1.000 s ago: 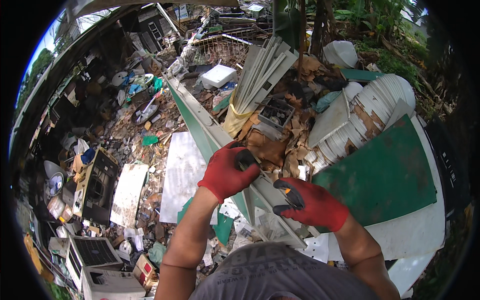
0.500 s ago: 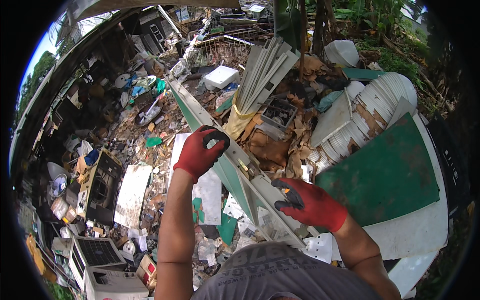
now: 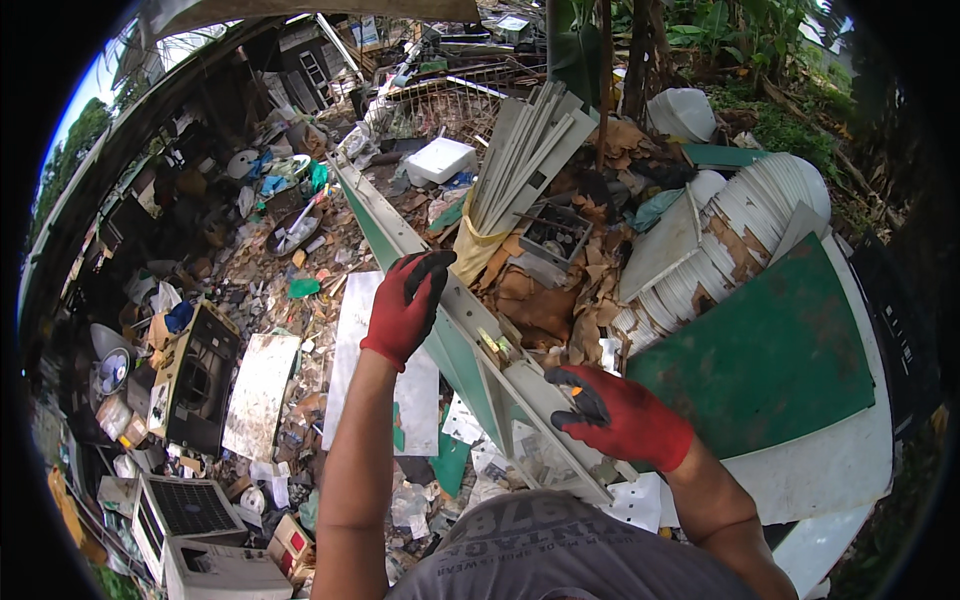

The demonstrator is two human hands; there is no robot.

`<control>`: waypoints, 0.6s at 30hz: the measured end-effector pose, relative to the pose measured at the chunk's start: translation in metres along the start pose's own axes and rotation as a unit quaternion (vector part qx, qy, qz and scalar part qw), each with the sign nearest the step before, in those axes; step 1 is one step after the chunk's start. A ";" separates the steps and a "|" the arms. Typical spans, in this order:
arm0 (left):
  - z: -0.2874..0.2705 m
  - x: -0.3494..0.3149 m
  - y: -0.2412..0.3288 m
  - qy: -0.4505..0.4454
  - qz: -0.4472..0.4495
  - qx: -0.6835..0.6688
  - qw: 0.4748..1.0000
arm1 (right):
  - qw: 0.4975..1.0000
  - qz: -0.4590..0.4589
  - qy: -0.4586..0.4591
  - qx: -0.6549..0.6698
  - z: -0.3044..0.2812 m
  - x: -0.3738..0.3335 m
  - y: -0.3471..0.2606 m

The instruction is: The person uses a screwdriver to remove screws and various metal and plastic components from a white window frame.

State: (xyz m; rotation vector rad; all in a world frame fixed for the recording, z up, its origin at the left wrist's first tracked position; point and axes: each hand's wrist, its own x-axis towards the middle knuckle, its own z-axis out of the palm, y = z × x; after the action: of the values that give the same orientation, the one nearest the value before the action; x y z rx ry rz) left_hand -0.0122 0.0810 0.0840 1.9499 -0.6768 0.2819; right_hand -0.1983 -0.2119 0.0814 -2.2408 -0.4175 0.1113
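A long metal panel [image 3: 465, 375], green-faced with a pale folded edge, runs diagonally in front of me. My left hand [image 3: 403, 310], in a red glove with black fingers, is at the panel's upper edge. Its fingers are stretched out, close to one another. Along the folded edge, between my hands, sits a small yellowish fitting [image 3: 494, 342]. My right hand [image 3: 625, 415], gloved the same, is curled above the panel's lower end. A small orange bit shows between its fingers; the rest of that object is hidden.
A bundle of pale metal strips [image 3: 530, 150] stands in a yellow sack [image 3: 474, 245] beyond the panel. Green sheet metal [image 3: 765, 345] lies at right, near a ribbed white drum [image 3: 755, 220]. Scrap litters the ground at left, including a boxy appliance casing [image 3: 200, 375] and a white board [image 3: 262, 395].
My left hand has turned slightly, and its fingers have straightened from a curved, C-like shape. My right hand stays curled in nearly the same place.
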 end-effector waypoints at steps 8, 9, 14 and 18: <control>0.042 -0.028 0.017 -0.143 -0.032 -0.247 0.958 | 0.995 -0.078 0.053 -0.020 0.006 0.000 0.003; 0.043 -0.029 0.015 -0.141 -0.044 -0.268 0.952 | 0.994 -0.085 0.064 -0.030 0.008 -0.002 0.003; 0.044 -0.025 0.000 -0.140 -0.050 -0.282 0.948 | 0.984 -0.130 0.098 -0.075 0.004 0.001 -0.003; 0.053 -0.025 0.007 -0.107 -0.077 -0.299 0.945 | 0.970 -0.150 0.162 -0.100 -0.018 0.011 -0.012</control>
State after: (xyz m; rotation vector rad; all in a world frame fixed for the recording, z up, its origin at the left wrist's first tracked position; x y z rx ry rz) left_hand -0.0415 0.0406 0.0530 1.4413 -0.6508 -0.2191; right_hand -0.1866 -0.2142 0.1024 -2.3067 -0.6012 -0.4682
